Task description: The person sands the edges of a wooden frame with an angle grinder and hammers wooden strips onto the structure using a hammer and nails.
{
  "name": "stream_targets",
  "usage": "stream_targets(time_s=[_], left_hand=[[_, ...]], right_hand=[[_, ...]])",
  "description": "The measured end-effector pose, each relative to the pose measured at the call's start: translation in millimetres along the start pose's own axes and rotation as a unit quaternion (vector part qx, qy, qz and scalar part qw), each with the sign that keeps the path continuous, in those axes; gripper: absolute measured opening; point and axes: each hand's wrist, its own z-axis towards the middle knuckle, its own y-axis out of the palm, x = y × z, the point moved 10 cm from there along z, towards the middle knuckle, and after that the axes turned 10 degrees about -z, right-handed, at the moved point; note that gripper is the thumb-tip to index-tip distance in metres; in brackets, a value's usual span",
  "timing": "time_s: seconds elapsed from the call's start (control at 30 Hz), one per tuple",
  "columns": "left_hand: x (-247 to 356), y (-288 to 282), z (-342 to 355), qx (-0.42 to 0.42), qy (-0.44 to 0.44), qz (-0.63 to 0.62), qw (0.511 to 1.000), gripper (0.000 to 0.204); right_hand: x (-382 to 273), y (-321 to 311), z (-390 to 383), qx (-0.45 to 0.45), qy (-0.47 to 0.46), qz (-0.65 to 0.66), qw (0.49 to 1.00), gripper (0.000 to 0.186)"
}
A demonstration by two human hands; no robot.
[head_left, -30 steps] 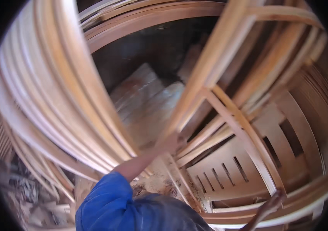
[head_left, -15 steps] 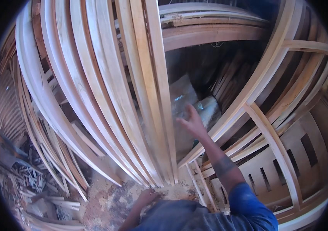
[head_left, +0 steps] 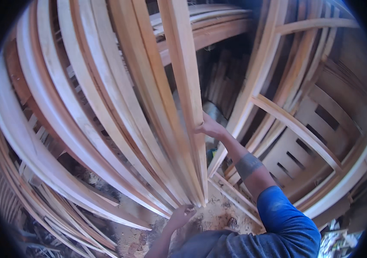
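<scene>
A long pale wooden board [head_left: 185, 73] stands at the right end of a row of leaning boards, its upper part apart from its neighbours. My right hand [head_left: 209, 127] reaches out and grips its right edge, thumb across the near face and other fingers hidden behind. Closest to it on the left is an orange-toned board [head_left: 151, 64]. Low down, my left hand [head_left: 181, 216] is in front of the boards' lower ends with its fingers curled together; whether anything is inside them cannot be made out.
More pale boards [head_left: 82, 99] lean in a row on the left. To the right stand a wooden frame [head_left: 293, 122] with crosspieces and a slotted panel [head_left: 297, 150]. Stacked planks [head_left: 218, 30] lie across the back. Sawdust covers the floor [head_left: 218, 213]; thin strips [head_left: 63, 215] lean at lower left.
My right hand, open in the gap before, has closed on the end board. That board has come away from the others at the top. The view has shifted, and my left hand stays low.
</scene>
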Motion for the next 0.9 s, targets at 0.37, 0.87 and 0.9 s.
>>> stream_targets(time_s=[0.37, 0.87, 0.9], left_hand=[[187, 97, 150, -0.116, 0.344, -0.080, 0.928, 0.032], [249, 501, -269, -0.696, 0.111, -0.223, 0.674, 0.074], [245, 513, -322, -0.726, 0.056, -0.218, 0.649, 0.085]], right_hand=[[-12, -39, -328, 0.343, 0.147, -0.010, 0.928, 0.059], [-347, -3, -774, 0.792, 0.219, -0.217, 0.526, 0.065], [-378, 12, -801, 0.809, 0.210, -0.245, 0.490, 0.065]])
